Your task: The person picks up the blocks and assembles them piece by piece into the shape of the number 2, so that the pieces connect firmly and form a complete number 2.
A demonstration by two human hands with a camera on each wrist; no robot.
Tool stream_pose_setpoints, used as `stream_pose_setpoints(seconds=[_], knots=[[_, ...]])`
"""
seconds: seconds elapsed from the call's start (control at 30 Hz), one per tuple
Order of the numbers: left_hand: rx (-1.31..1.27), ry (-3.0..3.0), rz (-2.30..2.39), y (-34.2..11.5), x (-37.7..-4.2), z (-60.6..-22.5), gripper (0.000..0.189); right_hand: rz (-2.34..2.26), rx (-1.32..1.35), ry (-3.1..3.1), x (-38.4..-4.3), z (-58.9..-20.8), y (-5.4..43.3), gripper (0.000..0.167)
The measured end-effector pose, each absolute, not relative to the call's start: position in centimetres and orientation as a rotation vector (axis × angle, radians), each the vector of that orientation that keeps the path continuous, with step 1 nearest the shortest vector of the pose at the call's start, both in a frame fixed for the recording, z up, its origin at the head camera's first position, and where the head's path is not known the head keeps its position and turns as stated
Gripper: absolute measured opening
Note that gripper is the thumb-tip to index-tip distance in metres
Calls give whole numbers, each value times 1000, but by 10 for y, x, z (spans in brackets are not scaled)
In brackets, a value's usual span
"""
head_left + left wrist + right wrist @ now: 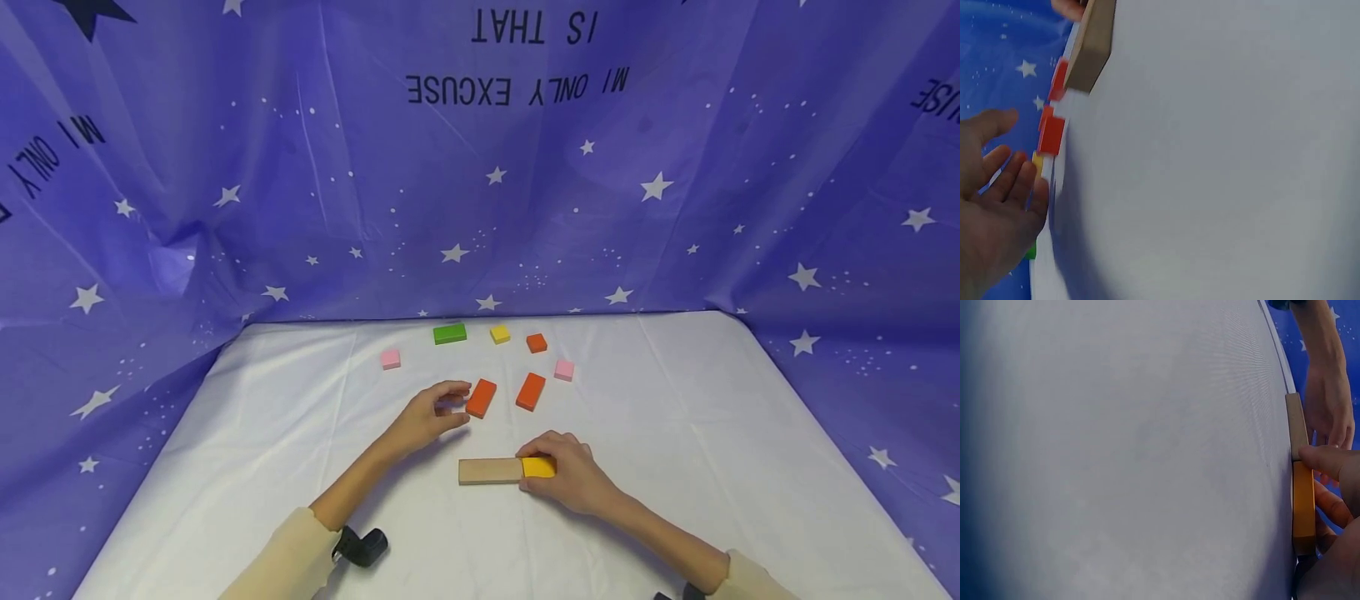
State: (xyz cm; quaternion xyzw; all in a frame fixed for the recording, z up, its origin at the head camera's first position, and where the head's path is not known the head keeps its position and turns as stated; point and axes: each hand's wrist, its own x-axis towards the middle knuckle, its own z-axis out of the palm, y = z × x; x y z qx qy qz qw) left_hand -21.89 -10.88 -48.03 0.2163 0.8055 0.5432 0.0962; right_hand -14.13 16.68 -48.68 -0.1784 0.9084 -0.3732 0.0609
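On the white cloth, my right hand pinches a yellow block between thumb and fingers, at its left end. That block lies end to end with a long plain wooden block; the thumb tip is right at their joint in the right wrist view. Part of the yellow block is hidden by the hand in the head view. My left hand hovers with parted, relaxed fingers beside an orange-red block, holding nothing. In the left wrist view its palm faces up and its fingers are bent slightly.
Another orange-red block lies to the right. Farther back are a green block, a small yellow block, a small orange block and two pink blocks, one left, one right. A purple starry curtain hangs behind.
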Motion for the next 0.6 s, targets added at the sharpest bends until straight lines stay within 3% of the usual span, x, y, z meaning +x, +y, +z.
stream_pose_setpoints(seconds=[0.6], knots=[[787, 2275, 1284, -105, -270, -477, 72, -1123, -539, 2737, -143, -486, 167, 26]])
